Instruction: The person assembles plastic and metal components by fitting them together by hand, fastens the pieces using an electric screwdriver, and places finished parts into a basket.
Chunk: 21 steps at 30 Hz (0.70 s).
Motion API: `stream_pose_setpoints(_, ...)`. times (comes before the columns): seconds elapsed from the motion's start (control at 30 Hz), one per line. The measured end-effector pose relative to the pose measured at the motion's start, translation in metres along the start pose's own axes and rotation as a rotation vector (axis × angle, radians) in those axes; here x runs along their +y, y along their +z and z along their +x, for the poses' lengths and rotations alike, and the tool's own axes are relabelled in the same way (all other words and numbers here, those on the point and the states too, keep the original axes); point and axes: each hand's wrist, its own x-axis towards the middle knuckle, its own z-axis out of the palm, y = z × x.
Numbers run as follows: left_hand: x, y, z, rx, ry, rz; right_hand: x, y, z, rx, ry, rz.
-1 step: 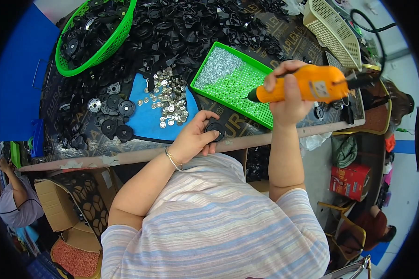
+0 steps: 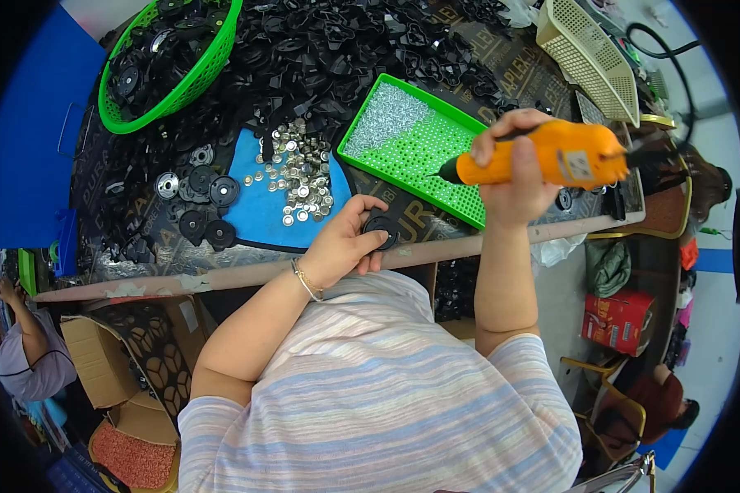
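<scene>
My left hand (image 2: 343, 238) is closed around a round black plastic part (image 2: 380, 231) at the table's front edge. In my right hand (image 2: 514, 177) is an orange electric screwdriver (image 2: 555, 154), held level with its tip pointing left. Its bit is over the green perforated tray (image 2: 436, 193), where a heap of small silvery screws (image 2: 390, 115) fills the far left end. Left of the tray, many small round metal pieces (image 2: 304, 185) lie on a blue cloth (image 2: 255, 214). Several black discs (image 2: 224, 191) rest beside the cloth.
Loose black plastic parts (image 2: 321, 49) cover the back of the table. A green basket (image 2: 214, 78) of black parts stands at the far left, a cream basket (image 2: 588, 62) at the far right. Cardboard boxes (image 2: 90, 361) stand below on the left. Other people sit at both sides.
My right hand and the screwdriver have shifted slightly to the right, and the cable has moved with them. My left hand has stayed where it was.
</scene>
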Motion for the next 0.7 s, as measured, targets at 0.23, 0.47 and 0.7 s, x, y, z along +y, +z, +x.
stream_pose_setpoints(0.23,0.002,0.002,0.001,0.007,-0.021,0.044,-0.032,0.022,-0.015,-0.259,0.032,0.027)
stream_pose_setpoints(0.47,0.001,0.001,0.001,0.005,-0.010,0.078,-0.023,0.037,-0.023,-0.264,0.070,0.109)
stream_pose_setpoints(0.7,0.000,0.003,0.000,0.047,-0.002,0.154,-0.012,0.038,-0.032,-0.342,0.114,-0.142)
